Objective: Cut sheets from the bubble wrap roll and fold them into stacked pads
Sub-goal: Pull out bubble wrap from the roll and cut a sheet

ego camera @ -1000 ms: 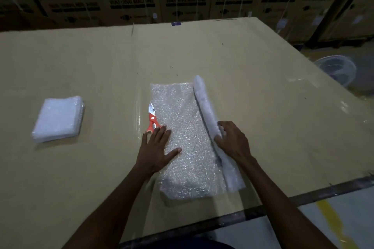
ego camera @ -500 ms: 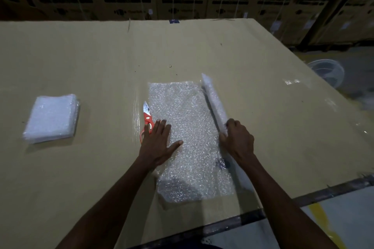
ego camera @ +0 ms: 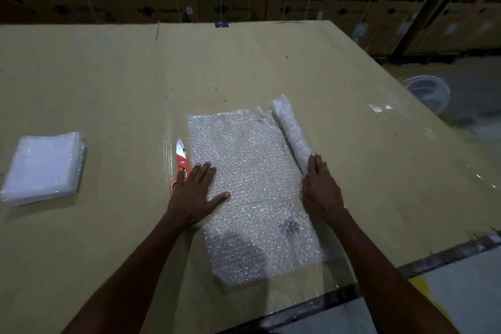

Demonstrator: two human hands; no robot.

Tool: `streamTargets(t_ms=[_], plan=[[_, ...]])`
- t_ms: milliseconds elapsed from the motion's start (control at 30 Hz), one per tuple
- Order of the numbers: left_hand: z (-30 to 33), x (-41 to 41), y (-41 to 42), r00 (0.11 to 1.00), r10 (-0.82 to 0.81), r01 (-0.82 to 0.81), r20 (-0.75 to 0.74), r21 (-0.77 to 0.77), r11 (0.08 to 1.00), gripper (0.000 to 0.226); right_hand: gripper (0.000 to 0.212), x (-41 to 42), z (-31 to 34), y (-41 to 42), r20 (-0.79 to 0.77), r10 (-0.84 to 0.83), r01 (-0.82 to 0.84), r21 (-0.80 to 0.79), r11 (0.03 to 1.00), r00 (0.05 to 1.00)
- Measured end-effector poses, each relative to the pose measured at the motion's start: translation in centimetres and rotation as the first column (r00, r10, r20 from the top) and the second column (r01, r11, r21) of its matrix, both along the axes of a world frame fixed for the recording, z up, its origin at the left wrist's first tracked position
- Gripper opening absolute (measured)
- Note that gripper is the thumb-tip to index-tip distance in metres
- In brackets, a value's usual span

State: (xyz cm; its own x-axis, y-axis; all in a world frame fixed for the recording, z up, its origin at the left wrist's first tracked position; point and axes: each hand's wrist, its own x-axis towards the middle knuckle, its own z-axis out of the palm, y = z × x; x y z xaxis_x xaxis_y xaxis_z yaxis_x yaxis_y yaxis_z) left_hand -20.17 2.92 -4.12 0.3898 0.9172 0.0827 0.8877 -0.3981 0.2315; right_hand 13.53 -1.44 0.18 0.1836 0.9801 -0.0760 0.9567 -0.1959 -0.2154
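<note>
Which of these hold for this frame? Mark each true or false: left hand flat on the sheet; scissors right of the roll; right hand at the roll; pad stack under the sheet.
1. The left hand lies flat on the unrolled sheet. True.
2. The scissors lie right of the roll. False: they lie left of the sheet.
3. The right hand rests against the roll. True.
4. The stack of pads sits under the sheet. False: it lies apart, far left.
</note>
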Motion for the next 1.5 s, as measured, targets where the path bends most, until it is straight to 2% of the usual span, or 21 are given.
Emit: streamTargets(t_ms=[200, 333, 433, 633, 733, 833, 900, 1000, 1167, 1267, 1367, 1433, 1467, 1500], plan=[[0.4, 0.0, 0.0, 1.000, 0.003, -0.003, 0.005, -0.023, 1.000, 0.098, 0.063, -0.5, -0.3, -0.3, 0.000, -0.015, 0.015, 0.005, 1.000, 1.000], [0.4, -0.2, -0.6, 0.999, 0.025, -0.024, 0.023, -0.056, 0.998, 0.101, 0.066, -1.0, 0.8, 0.0, 0.094, -0.020, 0.024, -0.046, 0.999, 0.995], [0.1, -0.9, -1.7, 0.998, 0.045, -0.043, 0.044, -0.058, 0.997, 0.099, 0.069, -2.9, 1.5, 0.2, 0.129, 0.038, -0.041, 0.022, 0.999, 0.991], [-0.4, -3.7, -3.9, 0.992, 0.116, -0.114, 0.046, -0.044, 0.992, 0.103, 0.063, -10.6, 0.9, 0.0, -0.081, 0.289, -0.278, 0.125, 0.952, 0.954], [-0.5, -5.7, -4.7, 0.983, 0.182, -0.178, 0.036, -0.081, 0.981, 0.110, 0.054, -15.5, 0.7, -0.1, -0.206, 0.331, -0.303, 0.155, 0.940, 0.921], [-0.4, -7.7, -5.3, 0.973, 0.230, -0.228, 0.005, -0.115, 0.967, 0.118, 0.042, -20.0, 0.6, 0.0, -0.232, 0.374, -0.329, 0.210, 0.921, 0.898], [-0.6, -8.7, -5.4, 0.969, 0.246, -0.245, -0.013, -0.135, 0.960, 0.121, 0.033, -22.7, 0.8, 0.5, -0.278, 0.366, -0.308, 0.230, 0.923, 0.888], [-0.8, -9.3, -5.4, 0.971, 0.235, -0.237, -0.030, -0.158, 0.959, 0.116, 0.027, -25.8, 1.1, 1.8, -0.278, 0.256, -0.221, 0.151, 0.964, 0.926], [-1.0, -9.4, -5.7, 0.981, 0.194, -0.194, -0.012, -0.124, 0.973, 0.111, 0.043, -28.0, 1.6, 3.6, -0.201, 0.089, -0.092, -0.006, 0.996, 0.976], [-1.4, -9.4, -5.9, 0.985, 0.175, -0.175, 0.001, -0.052, 0.983, 0.109, 0.047, -28.8, 2.0, 4.5, -0.147, 0.097, -0.106, -0.054, 0.993, 0.984], [-0.9, -9.4, -5.8, 0.984, 0.180, -0.178, 0.000, -0.136, 0.975, 0.110, 0.046, -28.8, 2.2, 5.5, -0.201, 0.082, -0.103, -0.099, 0.990, 0.976], [-0.4, -9.4, -6.0, 0.984, 0.180, -0.178, -0.004, -0.150, 0.972, 0.109, 0.043, -28.0, 3.1, 5.8, -0.408, -0.031, -0.022, -0.126, 0.992, 0.912], [-0.3, -9.5, -6.1, 0.983, 0.181, -0.182, -0.018, -0.162, 0.970, 0.109, 0.038, -27.5, 3.8, 5.7, -0.593, -0.122, 0.041, -0.149, 0.988, 0.796], [-0.2, -9.6, -6.4, 0.983, 0.183, -0.185, -0.029, -0.175, 0.967, 0.108, 0.030, -26.8, 4.5, 5.4, -0.769, -0.209, 0.098, -0.189, 0.977, 0.604]])
